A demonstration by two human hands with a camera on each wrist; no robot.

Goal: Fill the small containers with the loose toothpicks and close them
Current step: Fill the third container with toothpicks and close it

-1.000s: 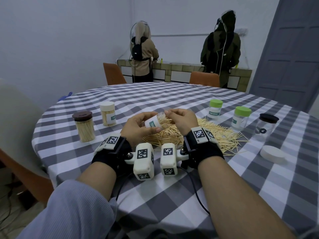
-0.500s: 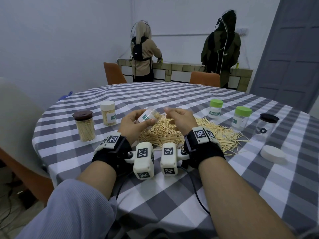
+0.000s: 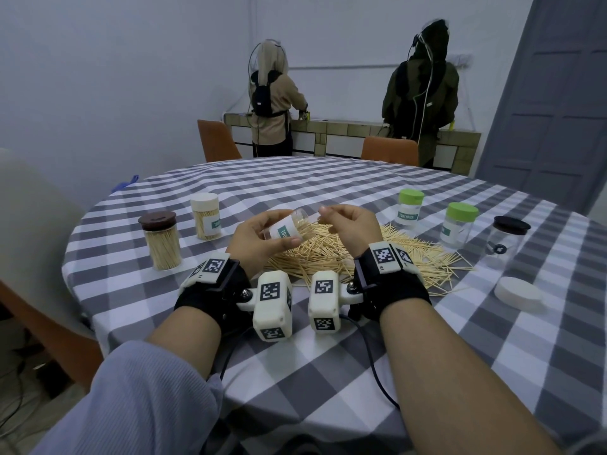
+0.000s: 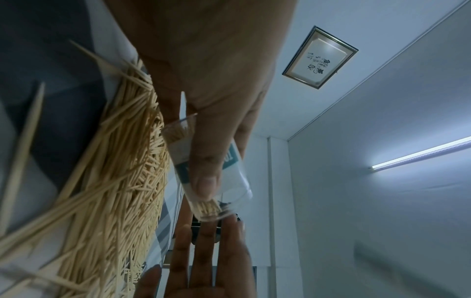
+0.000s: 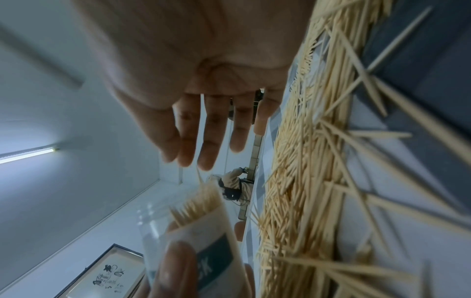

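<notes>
The left hand (image 3: 259,239) grips a small clear container (image 3: 289,228) round its labelled middle, thumb across the front and fingers curled behind. The container is tilted, its open mouth pointing up and toward the right hand (image 3: 348,229), and it is lifted off the counter (image 3: 328,372). The wrist views show toothpicks bunched inside it, reaching close to the mouth.

The right hand hovers just beside the container's mouth. Its fingers are loosely bent with the tips drawn together; the right wrist view shows a single toothpick (image 5: 199,177) at the fingertips above the mouth, though whether they pinch it is hard to tell.

Beneath and beyond both hands lies a heap of loose toothpicks (image 3: 377,257), spreading out to the right of the right hand. Left of the left hand stand two filled jars, one with a brown lid (image 3: 161,239) nearer and one with a white lid (image 3: 206,215) farther off. To the right of the right hand stand two green-capped containers (image 3: 410,207) (image 3: 459,224), then a clear jar with a black lid (image 3: 507,241), and nearer the counter's edge a loose white lid (image 3: 518,293) lies flat.
</notes>
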